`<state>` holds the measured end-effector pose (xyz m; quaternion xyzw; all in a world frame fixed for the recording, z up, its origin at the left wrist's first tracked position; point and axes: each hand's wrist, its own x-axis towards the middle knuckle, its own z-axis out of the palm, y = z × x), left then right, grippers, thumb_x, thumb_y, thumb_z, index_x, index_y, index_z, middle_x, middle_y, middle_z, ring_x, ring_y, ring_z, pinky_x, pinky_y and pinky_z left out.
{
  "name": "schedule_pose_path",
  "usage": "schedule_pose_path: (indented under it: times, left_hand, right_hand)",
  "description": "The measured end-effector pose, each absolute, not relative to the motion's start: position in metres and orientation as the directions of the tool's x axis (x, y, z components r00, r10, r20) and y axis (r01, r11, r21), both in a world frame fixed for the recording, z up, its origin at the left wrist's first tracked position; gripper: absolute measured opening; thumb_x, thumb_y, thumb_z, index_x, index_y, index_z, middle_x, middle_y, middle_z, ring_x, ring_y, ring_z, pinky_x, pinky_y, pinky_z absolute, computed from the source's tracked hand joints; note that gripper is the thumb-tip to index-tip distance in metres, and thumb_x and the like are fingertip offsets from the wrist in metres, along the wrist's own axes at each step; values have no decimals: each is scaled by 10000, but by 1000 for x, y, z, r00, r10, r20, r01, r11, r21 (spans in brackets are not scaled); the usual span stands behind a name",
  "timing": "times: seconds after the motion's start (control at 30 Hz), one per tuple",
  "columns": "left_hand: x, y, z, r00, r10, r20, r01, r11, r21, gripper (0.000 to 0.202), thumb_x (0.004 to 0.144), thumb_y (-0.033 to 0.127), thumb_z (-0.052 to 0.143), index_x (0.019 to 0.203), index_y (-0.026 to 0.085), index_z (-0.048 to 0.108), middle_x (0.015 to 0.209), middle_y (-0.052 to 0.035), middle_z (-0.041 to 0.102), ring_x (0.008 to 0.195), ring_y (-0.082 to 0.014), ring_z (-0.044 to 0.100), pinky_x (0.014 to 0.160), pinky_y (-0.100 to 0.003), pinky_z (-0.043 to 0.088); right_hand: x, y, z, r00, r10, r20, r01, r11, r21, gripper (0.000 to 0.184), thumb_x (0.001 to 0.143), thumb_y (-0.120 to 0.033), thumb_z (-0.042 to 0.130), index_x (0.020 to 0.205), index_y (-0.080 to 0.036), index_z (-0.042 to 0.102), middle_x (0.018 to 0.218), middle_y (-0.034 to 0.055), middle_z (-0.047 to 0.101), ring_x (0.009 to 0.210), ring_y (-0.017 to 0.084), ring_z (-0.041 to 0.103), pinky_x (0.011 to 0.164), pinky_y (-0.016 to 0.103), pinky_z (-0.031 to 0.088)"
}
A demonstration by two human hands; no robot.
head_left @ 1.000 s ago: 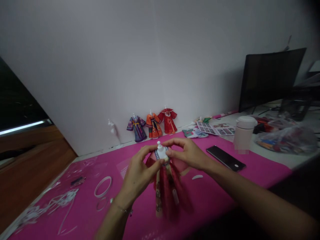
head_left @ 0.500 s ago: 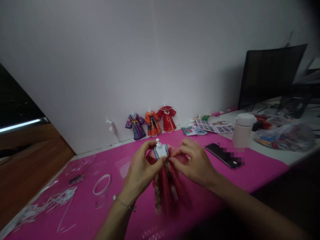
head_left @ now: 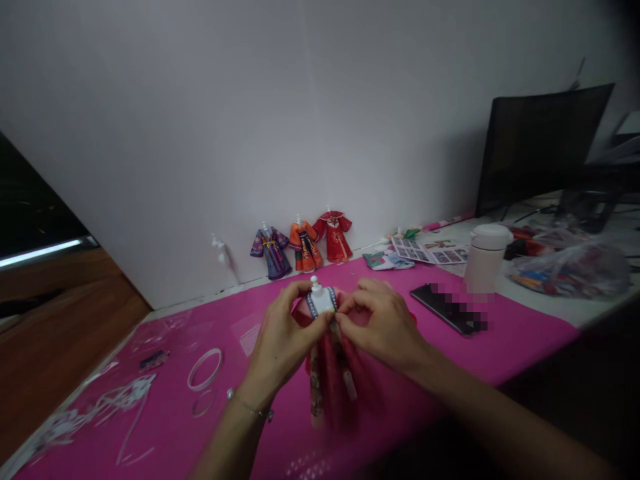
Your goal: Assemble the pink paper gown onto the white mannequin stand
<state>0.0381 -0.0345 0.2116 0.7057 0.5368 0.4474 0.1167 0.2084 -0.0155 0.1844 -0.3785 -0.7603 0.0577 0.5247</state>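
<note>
A small white doll mannequin [head_left: 323,299] stands upright at the near middle, dressed in a red doll dress [head_left: 331,383] with a dark dotted trim along the neckline. My left hand [head_left: 284,332] is closed around the mannequin's left side, its thumb pressing the front at the chest. With thumb and forefinger, my right hand [head_left: 384,327] pinches the dress at the right end of the trim, close to my left thumb. What lies under the right fingertips is too small to make out. The lower skirt is blurred.
Three clothed doll mannequins [head_left: 306,245] and a bare one [head_left: 220,253] lean on the wall. A phone [head_left: 443,307] and a white bottle [head_left: 484,260] are at right. White bangle [head_left: 205,369], cords [head_left: 113,403] and clear plastic lie left on the pink mat [head_left: 170,427].
My right fingers have moved slightly left and up, closer to the trim and my left thumb. The left hand keeps its hold on the mannequin.
</note>
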Motion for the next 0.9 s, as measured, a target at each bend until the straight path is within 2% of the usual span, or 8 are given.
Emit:
schedule_pose_path:
  times: [0.1,0.37,0.57,0.7,0.8,0.9]
  left_hand:
    - [39,-34,211,46,857,513,628,-424,653,308,754,265,668,1044,210,582,956,-15,692,885,-207,657,800,-345,503]
    - [37,-33,207,10,875,485,594,-395,700,345,742,270,693,1058,203,572,978,-35,697,918,-230,659,799,-363,510]
    - [39,-34,209,32,859,511,620,-418,664,322,742,252,695,1047,223,594,949,-15,701,919,-226,663,820,-364,513]
    - [39,-35,209,28,843,537,603,-443,664,307,723,241,706,1015,238,610,898,-9,701,915,-237,671,764,-353,533]
    - [38,-35,210,33,851,525,596,-438,673,307,724,241,708,1015,240,611,887,-11,696,905,-240,672,732,-347,535]
    - [38,-35,210,49,866,497,583,-429,690,315,746,241,692,1047,231,600,924,-19,694,924,-238,664,762,-355,526]
  right_hand:
    - [206,-15,185,-167,632,757,510,712,-482,135,764,-165,648,632,-195,641,685,-1,543,690,177,518,658,318,353]
    - [204,-13,185,-181,588,788,517,739,-432,155,731,-113,618,606,-193,573,683,-2,537,682,174,501,658,319,349]
    - [205,-15,186,-186,572,799,506,753,-421,143,744,-113,611,623,-184,581,677,0,524,677,171,499,655,315,351]
    - [205,-16,186,-196,559,806,499,764,-408,151,749,-115,607,618,-184,576,675,-2,524,674,168,498,660,315,358]
    - [204,-15,187,-206,552,808,489,774,-404,150,744,-112,607,619,-187,572,672,-5,524,670,166,495,655,310,358]
    - [205,-16,186,-214,546,810,480,781,-400,152,739,-103,605,619,-187,567,667,-8,521,663,162,489,652,308,359]
